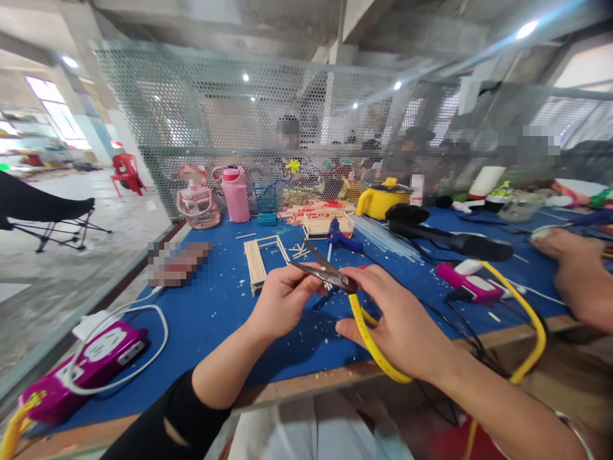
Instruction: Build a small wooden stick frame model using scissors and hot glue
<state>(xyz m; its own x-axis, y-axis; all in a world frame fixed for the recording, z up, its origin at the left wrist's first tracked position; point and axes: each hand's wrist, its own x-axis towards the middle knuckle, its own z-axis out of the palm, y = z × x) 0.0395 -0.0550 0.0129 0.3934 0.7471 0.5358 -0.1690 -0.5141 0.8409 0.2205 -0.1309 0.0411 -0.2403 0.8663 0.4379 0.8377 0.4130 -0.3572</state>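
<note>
My right hand (402, 319) grips a pair of scissors (330, 275) by large yellow handle loops. The dark blades are parted and point left, over my left hand (285, 300). That hand is closed, thumb and fingertips pinched together right by the lower blade; whatever sits between them is too small or hidden to make out. Just beyond the hands stands a little frame of wooden sticks (258, 262), shaped like a small bench or bed. A blue glue gun (343, 237) rests behind the scissors, near short loose sticks (301, 249).
A second stick model (328, 225), red and plain sticks (306, 211), a yellow pot (383, 199) and clear glue sticks (383, 237) lie farther back. Pink bottles (234, 195) stand left. Purple power strips (90, 364) with cords flank the blue tabletop (205, 332). Another person's hand (575, 262) is at right.
</note>
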